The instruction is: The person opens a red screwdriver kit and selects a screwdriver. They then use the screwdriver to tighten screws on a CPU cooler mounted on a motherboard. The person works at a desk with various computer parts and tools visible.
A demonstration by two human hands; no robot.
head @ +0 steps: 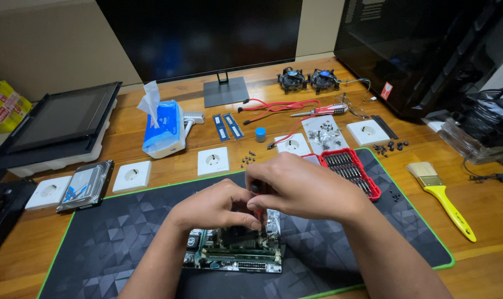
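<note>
Motherboard [235,256]: lies flat on the dark desk mat [113,243] at 6 o'clock, close to the near edge, under both hands. I judge it stiff, light and fragile: bare pins, slots and solder, so best taken by its outer edges, never by the parts on top.
Heatsink [241,237]: a dark finned block on the board, partly hidden by the fingers; probably hard and sharp-edged.
Left hand [215,207]: curled, fingers bent down onto the board near the heatsink, steadying it; whether it grips anything I cannot tell.
Right hand [304,185]: closed around a small screwdriver [258,213] whose red shaft points down into the board; the handle is slim, likely slippery, and held by the fingertips.
Open room: bare mat to 9 o'clock and 3 o'clock of the board; the mat's green edge lies just beyond at 5 o'clock.
Bit case [354,170]: red tray of bits at 2 o'clock, near the right wrist, easy to knock.
Loose screws [394,146]: small dark ones scattered at 2 o'clock; more at 12 o'clock [248,159].
Hard drive [86,185]: at 10 o'clock, off the mat.
Brush [441,196]: yellow handle, 3 o'clock.
Tissue pack [162,127]: blue, 11 o'clock.
Monitor [201,36]: far at 12 o'clock, with two fans [308,79] at 1 o'clock.
</note>
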